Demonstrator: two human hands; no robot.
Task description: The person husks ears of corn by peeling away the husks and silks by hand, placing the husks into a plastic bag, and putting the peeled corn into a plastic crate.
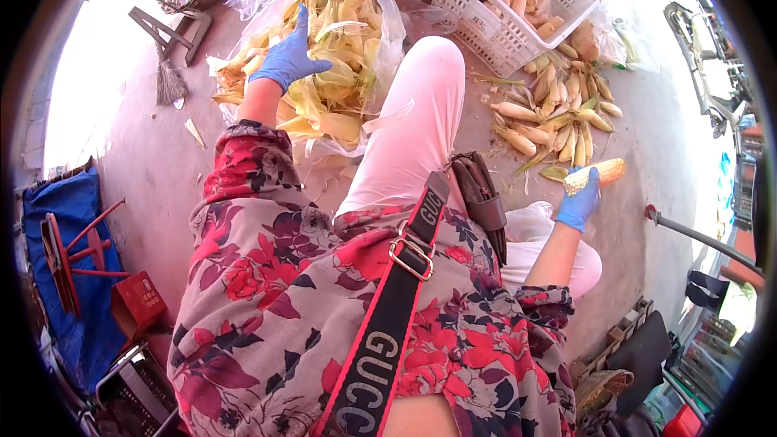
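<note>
My right hand (pixel 579 204), in a blue glove, has its fingers wrapped around the butt of a corn cob (pixel 597 173). The cob lies nearly level over the floor, its long axis running away to my right, tip outward, just beside the pile of cobs (pixel 557 117). My left hand (pixel 289 57) rests with fingers pressed together on the husks (pixel 344 48) in the plastic bag (pixel 392 32).

A bare grey concrete floor (pixel 154 162) fills the scene, washed out by bright daylight at the upper left. A grey wooden stool (pixel 174 31) lies tipped there. A blue tarpaulin (pixel 77 218) covers the left edge beneath what may be a red metal frame (pixel 69 255).
</note>
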